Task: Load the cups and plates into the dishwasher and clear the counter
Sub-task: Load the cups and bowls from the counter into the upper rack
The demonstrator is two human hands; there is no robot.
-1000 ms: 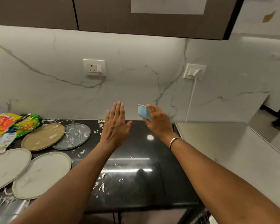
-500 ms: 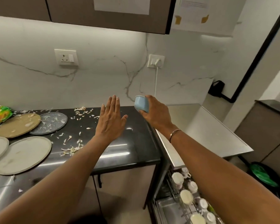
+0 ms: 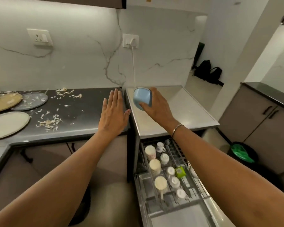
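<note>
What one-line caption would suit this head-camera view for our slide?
Right hand holds a blue cup; left hand open; pulled-out dishwasher rack holds cups; dirty plates on the counter.

- Single head-worn wide-angle view, looking forward and down along both forearms.
- The bench (image 3: 88,115) lies near at left, the pulled-out dishwasher rack (image 3: 180,155) close below right, the marble wall (image 3: 72,63) ahead.

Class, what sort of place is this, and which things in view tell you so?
Most likely a kitchen: a black counter with dirty plates, a pulled-out dishwasher rack full of cups, and the right hand holding a blue cup.
</note>
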